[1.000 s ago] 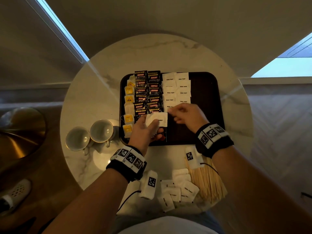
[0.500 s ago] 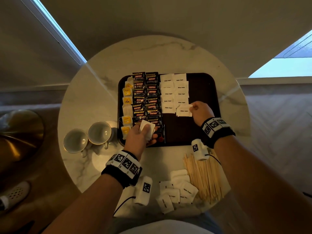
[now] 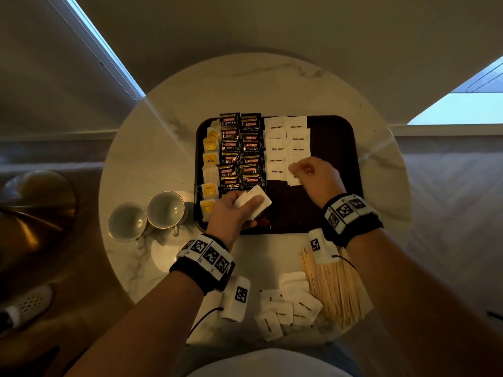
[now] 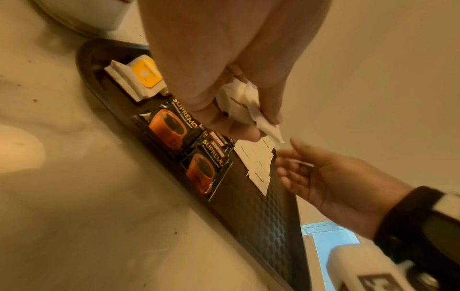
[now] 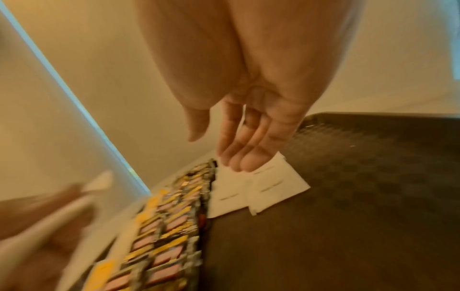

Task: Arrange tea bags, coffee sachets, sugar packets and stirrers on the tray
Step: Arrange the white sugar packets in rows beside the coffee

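The dark tray (image 3: 329,148) holds a column of tea bags (image 3: 210,159), two columns of coffee sachets (image 3: 241,151) and two columns of white sugar packets (image 3: 285,140). My left hand (image 3: 231,213) hovers over the tray's near left part and grips a small stack of sugar packets (image 3: 254,201) (image 4: 239,102) between thumb and fingers. My right hand (image 3: 313,172) (image 5: 236,153) is over the near end of the right sugar column, fingers straight and empty, their tips at the last packet (image 3: 294,181) (image 5: 276,187). The tray's right third is bare.
On the round marble table (image 3: 163,137), loose sugar packets (image 3: 291,303) and a bundle of wooden stirrers (image 3: 332,289) lie at the near edge. Two empty cups (image 3: 128,221) (image 3: 166,209) stand left of the tray. A gold object (image 3: 32,208) sits off the table at left.
My right hand took a sugar packet from the left hand's stack, laid it at the near end of the right sugar column and let go. The left hand stayed in place with its stack.
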Demonstrator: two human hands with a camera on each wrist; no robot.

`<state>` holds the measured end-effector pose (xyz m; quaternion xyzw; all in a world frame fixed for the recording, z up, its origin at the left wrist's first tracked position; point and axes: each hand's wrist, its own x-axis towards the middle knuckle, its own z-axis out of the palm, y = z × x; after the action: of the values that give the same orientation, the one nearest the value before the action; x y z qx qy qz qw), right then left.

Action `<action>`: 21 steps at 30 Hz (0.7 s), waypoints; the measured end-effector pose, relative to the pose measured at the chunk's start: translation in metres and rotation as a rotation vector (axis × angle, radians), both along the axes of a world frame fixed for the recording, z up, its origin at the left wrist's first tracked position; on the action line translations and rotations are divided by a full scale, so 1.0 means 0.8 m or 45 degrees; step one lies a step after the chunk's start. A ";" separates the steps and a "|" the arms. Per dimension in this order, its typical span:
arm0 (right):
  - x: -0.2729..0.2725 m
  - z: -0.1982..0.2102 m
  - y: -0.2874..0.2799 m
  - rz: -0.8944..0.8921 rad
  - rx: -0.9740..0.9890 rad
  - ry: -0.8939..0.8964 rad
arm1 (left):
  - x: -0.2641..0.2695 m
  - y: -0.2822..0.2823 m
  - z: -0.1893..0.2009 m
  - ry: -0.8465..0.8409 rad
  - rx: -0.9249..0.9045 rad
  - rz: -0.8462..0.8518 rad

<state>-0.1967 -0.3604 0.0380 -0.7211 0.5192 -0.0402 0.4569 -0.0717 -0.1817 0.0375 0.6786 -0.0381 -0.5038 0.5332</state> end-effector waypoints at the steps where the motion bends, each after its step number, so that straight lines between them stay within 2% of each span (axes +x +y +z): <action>1: 0.002 0.011 0.015 0.093 0.084 -0.069 | -0.001 -0.003 0.001 -0.013 -0.005 -0.014; 3: 0.005 0.025 0.040 0.257 0.193 -0.134 | -0.002 -0.008 0.004 -0.023 -0.025 -0.045; 5: 0.006 0.026 0.052 0.293 0.185 -0.141 | -0.002 -0.010 0.005 -0.032 -0.043 -0.061; 7: 0.005 0.019 0.054 0.232 0.144 -0.153 | -0.001 -0.008 0.002 -0.030 -0.054 -0.033; 10: -0.004 0.000 0.046 0.018 0.117 -0.158 | 0.003 -0.003 -0.004 -0.051 -0.021 0.034; 13: -0.015 -0.020 0.031 -0.155 0.049 -0.030 | 0.007 0.004 -0.012 -0.056 0.023 0.098; 16: -0.014 -0.036 0.023 -0.211 0.062 0.064 | 0.008 0.014 -0.017 -0.111 0.055 0.077; 21: 0.004 -0.051 0.022 -0.242 0.110 0.062 | 0.009 0.026 -0.020 -0.111 0.055 0.038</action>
<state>-0.1932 -0.3431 -0.0024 -0.6490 0.5975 -0.0433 0.4691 -0.0648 -0.1605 0.0213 0.7118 -0.0402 -0.4664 0.5237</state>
